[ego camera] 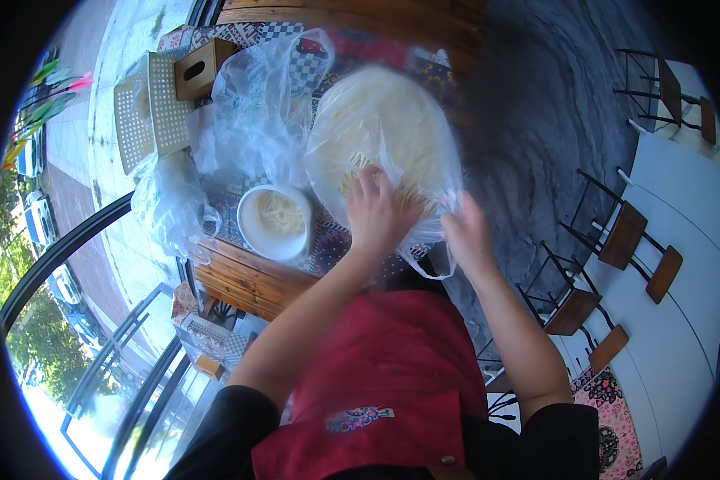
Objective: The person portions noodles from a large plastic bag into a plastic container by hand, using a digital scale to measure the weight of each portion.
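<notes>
A large clear plastic bag full of pale noodles lies on the patterned tablecloth in front of me. My left hand is on the noodles at the near end of the bag, fingers bent; whether it grips any is hidden. On the right, my right hand pinches the gathered plastic at the bag's edge, and a loop of the bag hangs below it. To the left of my left hand stands a white round tub with some noodles inside.
Crumpled clear bags lie left of the noodle bag, with another bag by the table's left edge. Behind them are a perforated plastic basket and a wooden box. Several chairs stand right, past the grey marbled floor.
</notes>
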Action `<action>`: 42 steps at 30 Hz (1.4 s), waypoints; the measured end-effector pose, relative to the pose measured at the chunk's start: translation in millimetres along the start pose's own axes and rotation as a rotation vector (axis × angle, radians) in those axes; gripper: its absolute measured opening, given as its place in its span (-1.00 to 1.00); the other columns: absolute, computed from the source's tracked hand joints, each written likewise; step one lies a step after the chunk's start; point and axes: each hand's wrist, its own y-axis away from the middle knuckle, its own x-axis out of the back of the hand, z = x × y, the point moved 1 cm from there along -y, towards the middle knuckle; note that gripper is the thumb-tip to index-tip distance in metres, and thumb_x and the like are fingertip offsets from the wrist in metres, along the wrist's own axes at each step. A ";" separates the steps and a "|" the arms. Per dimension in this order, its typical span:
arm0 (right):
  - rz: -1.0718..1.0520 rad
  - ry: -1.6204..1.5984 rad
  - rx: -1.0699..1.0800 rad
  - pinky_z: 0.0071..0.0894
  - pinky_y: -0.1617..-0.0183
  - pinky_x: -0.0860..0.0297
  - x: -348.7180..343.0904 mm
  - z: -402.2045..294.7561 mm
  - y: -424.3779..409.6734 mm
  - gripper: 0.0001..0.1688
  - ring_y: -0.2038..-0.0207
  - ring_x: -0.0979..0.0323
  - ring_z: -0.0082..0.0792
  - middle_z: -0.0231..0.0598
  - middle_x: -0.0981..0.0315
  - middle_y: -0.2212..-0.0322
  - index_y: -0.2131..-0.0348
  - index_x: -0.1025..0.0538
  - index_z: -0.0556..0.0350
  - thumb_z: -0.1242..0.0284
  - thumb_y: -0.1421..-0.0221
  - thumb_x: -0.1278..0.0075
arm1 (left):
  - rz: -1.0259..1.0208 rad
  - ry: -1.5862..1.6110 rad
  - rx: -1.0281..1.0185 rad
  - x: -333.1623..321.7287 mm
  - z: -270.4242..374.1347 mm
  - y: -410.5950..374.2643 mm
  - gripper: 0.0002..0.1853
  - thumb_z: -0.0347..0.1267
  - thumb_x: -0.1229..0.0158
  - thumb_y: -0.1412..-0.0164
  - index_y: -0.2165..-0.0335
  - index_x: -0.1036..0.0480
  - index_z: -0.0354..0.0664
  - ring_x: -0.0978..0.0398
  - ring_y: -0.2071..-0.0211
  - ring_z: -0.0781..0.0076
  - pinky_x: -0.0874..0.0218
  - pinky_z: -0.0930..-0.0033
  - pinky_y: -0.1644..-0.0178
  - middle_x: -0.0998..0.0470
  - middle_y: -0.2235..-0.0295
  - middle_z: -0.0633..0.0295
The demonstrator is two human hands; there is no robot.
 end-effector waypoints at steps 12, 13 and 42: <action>0.020 0.006 0.047 -0.19 0.16 -0.53 -3.3 -4.2 0.4 -0.69 0.33 -0.63 -0.30 -0.10 -0.67 0.33 0.05 -0.58 0.21 0.54 -0.20 -0.07 | 0.042 -0.078 -0.128 -2.6 -6.5 -5.3 -0.35 -0.11 -0.53 0.04 0.09 -0.51 -0.33 -0.50 -0.03 -0.08 -0.42 -0.01 -0.05 -0.46 -0.03 -0.03; 0.019 0.006 0.044 -0.20 0.16 -0.53 -3.0 -4.4 0.4 -0.69 0.33 -0.63 -0.30 -0.10 -0.67 0.33 0.05 -0.58 0.21 0.54 -0.20 -0.07 | 0.047 -0.065 -0.136 1.5 -8.4 -8.3 -0.38 -0.14 -0.52 0.04 0.10 -0.51 -0.31 -0.51 -0.02 -0.07 -0.42 0.01 -0.03 -0.47 -0.02 -0.02; 0.006 0.003 0.087 -0.15 0.04 -0.53 -4.3 -8.2 -9.1 -0.69 0.19 -0.69 -0.15 0.01 -0.69 0.21 0.03 -0.56 0.24 0.53 -0.24 -0.08 | -0.036 -0.105 -0.068 10.6 -11.9 -37.8 -0.51 -0.16 -0.53 0.06 0.20 -0.59 -0.20 -0.55 0.08 -0.01 -0.35 -0.03 0.02 -0.58 0.23 0.11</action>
